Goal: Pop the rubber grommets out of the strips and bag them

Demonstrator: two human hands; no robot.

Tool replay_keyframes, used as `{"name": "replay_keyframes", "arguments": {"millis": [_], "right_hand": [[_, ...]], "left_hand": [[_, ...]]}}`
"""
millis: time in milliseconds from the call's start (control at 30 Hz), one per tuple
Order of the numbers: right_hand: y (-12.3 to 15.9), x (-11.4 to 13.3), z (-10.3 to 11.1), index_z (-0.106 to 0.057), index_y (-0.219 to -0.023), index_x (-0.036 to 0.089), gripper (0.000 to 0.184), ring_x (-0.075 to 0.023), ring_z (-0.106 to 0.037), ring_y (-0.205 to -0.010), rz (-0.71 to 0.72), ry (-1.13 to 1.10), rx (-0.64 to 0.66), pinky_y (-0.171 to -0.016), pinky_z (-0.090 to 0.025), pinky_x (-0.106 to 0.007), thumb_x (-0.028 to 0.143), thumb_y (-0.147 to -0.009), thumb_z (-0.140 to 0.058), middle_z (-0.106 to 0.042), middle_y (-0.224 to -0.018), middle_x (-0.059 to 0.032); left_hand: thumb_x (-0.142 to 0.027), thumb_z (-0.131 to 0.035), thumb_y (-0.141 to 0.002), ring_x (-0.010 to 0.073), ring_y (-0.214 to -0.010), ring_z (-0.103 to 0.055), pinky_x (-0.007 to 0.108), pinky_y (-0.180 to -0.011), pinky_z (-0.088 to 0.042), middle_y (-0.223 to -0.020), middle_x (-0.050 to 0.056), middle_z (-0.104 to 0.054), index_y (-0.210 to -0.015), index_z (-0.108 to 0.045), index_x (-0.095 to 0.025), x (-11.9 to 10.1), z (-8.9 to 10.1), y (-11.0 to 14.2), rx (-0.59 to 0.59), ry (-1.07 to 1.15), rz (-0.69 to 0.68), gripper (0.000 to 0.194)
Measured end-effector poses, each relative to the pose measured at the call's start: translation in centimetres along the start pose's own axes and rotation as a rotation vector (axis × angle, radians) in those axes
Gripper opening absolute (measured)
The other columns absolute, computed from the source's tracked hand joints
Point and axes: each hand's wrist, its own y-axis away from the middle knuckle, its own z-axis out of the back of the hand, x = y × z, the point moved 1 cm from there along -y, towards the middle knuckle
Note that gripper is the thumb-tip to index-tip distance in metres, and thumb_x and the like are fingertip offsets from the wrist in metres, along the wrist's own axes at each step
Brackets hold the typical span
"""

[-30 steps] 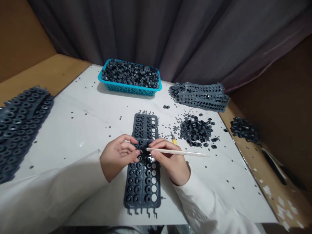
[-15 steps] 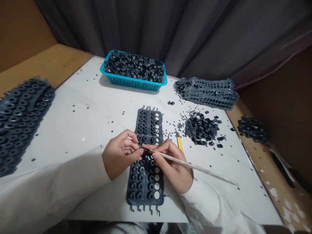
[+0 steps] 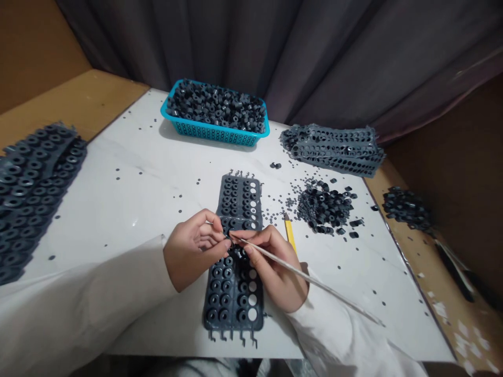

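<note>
My right hand [image 3: 278, 267] is closed around a thin pale stick [image 3: 314, 273], whose long end slants down to the right past my wrist. The stick's other end points at the fingertips of my left hand [image 3: 198, 246]. Thumb and finger of that hand pinch a small dark rubber piece [image 3: 227, 237], mostly hidden by the fingertips. Both hands are above a dark rubber sheet [image 3: 231, 327] set with rows of ring-shaped pieces. Along its right column several round holes show the white table through them.
A turquoise basket [image 3: 216, 134] full of dark rubber pieces stands at the back. Perforated sheets [image 3: 334, 149] lie back right, near a pile of loose pieces [image 3: 326, 207]. A yellow-handled tool [image 3: 290, 233] rests beside my right hand. More ringed sheets [image 3: 31, 193] lie at left.
The stick's far end has swung downward, and my right hand has shifted slightly with it. My left hand stays almost in place, still pinching the small piece.
</note>
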Motion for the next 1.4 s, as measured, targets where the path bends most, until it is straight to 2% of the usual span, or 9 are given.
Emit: {"name": "replay_keyframes", "arguments": {"millis": [100, 267, 633, 1400], "right_hand": [[-0.07, 0.19, 0.14, -0.051, -0.084, 0.022, 0.008, -0.0196, -0.064, -0.105, -0.006, -0.06, -0.016, -0.089, -0.05, -0.037, 0.028, -0.088, -0.055, -0.068, -0.111, -0.0081], [-0.23, 0.71, 0.23, -0.051, -0.08, 0.021, 0.01, -0.0202, -0.063, -0.107, -0.035, -0.133, 0.049, -0.092, -0.049, -0.04, 0.026, -0.087, -0.057, -0.068, -0.112, -0.0086], [-0.1, 0.25, 0.15, -0.049, -0.081, 0.022, 0.012, -0.0209, -0.064, -0.104, -0.033, -0.098, 0.04, -0.089, -0.05, -0.039, 0.029, -0.087, -0.056, -0.07, -0.109, -0.0083], [-0.06, -0.08, 0.11, -0.049, -0.082, 0.021, 0.009, -0.0204, -0.064, -0.104, -0.01, -0.106, 0.049, -0.089, -0.049, -0.037, 0.024, -0.088, -0.055, -0.069, -0.11, -0.0089]], "left_hand": [[-0.024, -0.067, -0.067, 0.0117, -0.055, -0.063, 0.018, -0.053, -0.046, -0.06, -0.005, -0.062, -0.075, -0.041, -0.02, -0.01, 0.04, -0.04, -0.002, -0.012, -0.009, 0.027], [-0.024, -0.067, -0.068, 0.0113, -0.055, -0.063, 0.018, -0.054, -0.045, -0.059, -0.006, -0.061, -0.076, -0.042, -0.02, -0.05, 0.02, -0.05, 0.007, -0.019, -0.009, 0.026], [-0.025, -0.066, -0.068, 0.0116, -0.055, -0.061, 0.019, -0.052, -0.043, -0.059, -0.005, -0.061, -0.077, -0.043, -0.02, 0.11, 0.1, -0.05, 0.013, -0.051, -0.013, 0.025], [-0.021, -0.065, -0.067, 0.0131, -0.058, -0.065, 0.019, -0.054, -0.048, -0.06, -0.005, -0.064, -0.077, -0.043, -0.02, -0.31, 0.01, 0.14, 0.015, -0.016, -0.004, 0.024]]}}
